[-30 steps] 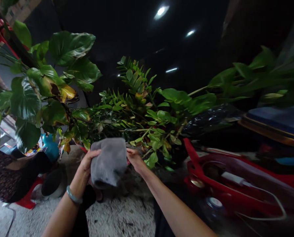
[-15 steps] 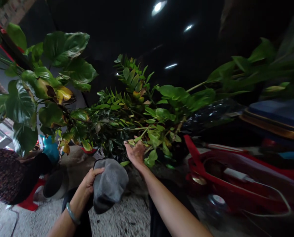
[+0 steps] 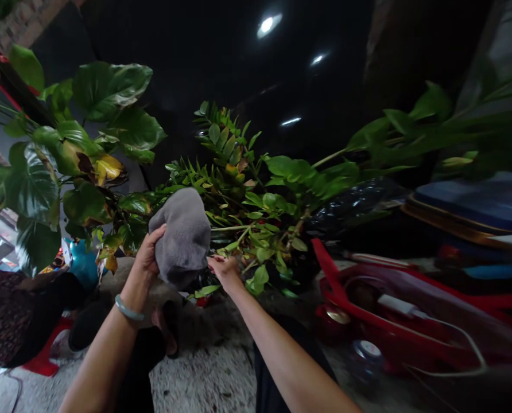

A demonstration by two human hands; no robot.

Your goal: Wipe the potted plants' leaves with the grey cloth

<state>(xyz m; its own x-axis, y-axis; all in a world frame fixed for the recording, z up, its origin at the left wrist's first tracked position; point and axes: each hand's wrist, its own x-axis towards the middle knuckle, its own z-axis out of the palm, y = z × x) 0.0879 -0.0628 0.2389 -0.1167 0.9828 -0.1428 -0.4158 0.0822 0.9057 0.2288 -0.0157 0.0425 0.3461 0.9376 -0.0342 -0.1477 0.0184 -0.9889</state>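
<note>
My left hand (image 3: pixel 150 252), with a pale bangle on the wrist, grips the left side of a soft grey cloth (image 3: pixel 182 235). The cloth bulges upward in front of the potted plant (image 3: pixel 228 172) and covers part of its leaves. At the cloth's lower right edge is my right hand (image 3: pixel 225 271), its thumb and fingers pinched together. What lies in that pinch, cloth edge or plant stem, is too small to tell. Leafy green stems (image 3: pixel 260 252) stand just above and right of my right hand.
Large-leaved foliage (image 3: pixel 109 109) hangs at the left. Below it are a teal object (image 3: pixel 82 264) and a red stool (image 3: pixel 45 353) with a person's dark clothing beside it. At the right stands a red basket-like container (image 3: pixel 368 287) with a white cable (image 3: pixel 462 332). A dark glossy surface (image 3: pixel 239 63) rises behind.
My left hand has raised the grey cloth up and slightly left, in front of the plant. My right hand has moved left and down from the leaves, its spread fingers now pinched.
</note>
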